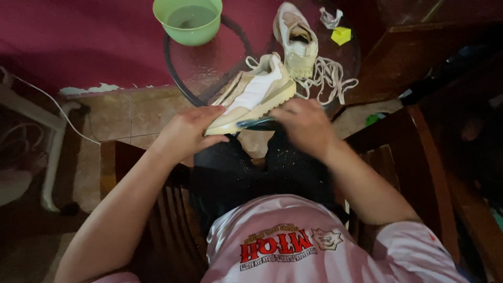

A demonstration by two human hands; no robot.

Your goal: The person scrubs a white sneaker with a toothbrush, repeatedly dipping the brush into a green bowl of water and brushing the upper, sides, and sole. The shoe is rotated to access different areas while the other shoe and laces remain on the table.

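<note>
Dim light fills a room with a deep red wall behind and tan floor tiles below, where a small round glass table (209, 68) with a dark rim stands in front of a seated person.

From the head camera, looking down, the person sits on a dark wooden chair (162, 220), wearing dark trousers and a pale pink shirt with a printed design. The left hand (186, 131) lies against the toe end of a cream and white sneaker (257, 94), fingers curled loosely around the sole's front edge and the thumb on top, so it has a light grip on the shoe. The sneaker lies on its side at the near edge of the table, toe toward the left hand and heel farther away. The right hand (306, 126) is blurred just beside the sneaker's sole, fingers bent downward over a dark, thin thing at the table rim; I cannot tell whether it grips anything or how far the fingers are closed.

Farther back on the table stands the second sneaker (296, 39), upright with its opening facing up, and loose white laces (330, 78) lie tangled beside it. A green bowl (188, 21) holding water sits at the table's far left. A small yellow block (341, 35) and a crumpled white scrap (331, 17) lie near the far right rim. A white cord (47, 99) runs along the floor at left.
</note>
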